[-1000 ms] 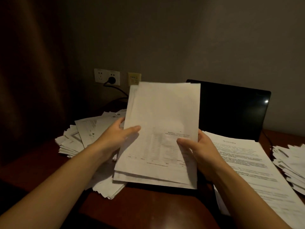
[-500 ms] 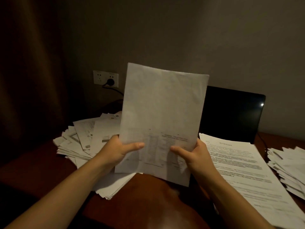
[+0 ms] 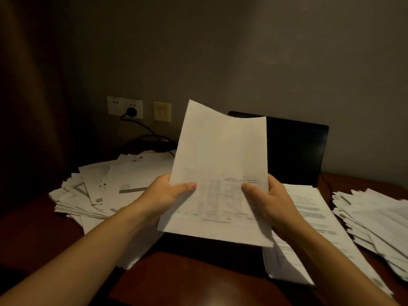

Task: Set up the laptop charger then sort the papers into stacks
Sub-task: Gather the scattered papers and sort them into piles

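Blurred print on the held paper [image 3: 220,155] cannot be read, and it hides part of the laptop [image 3: 295,151] at the worktop's [image 3: 198,274] back edge. The left grip [image 3: 163,195] and right grip [image 3: 268,202] pinch its lower sides, one each. Three piles lie below: left pile [image 3: 99,188], middle pile [image 3: 309,208], and right pile [image 3: 375,217], which is cut off.

dim office desk [image 3: 198,281] – laptop [image 3: 295,151], paper piles [image 3: 123,186], wall sockets [image 3: 124,107]

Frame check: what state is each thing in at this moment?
Held paper, raised, nearly upright.
Left hand, pinching the paper's left edge.
Right hand, pinching its right edge.
Laptop, open, screen dark.
Plug, seated in wall socket.
Left pile, messy, splayed.
Right pile, fanned.
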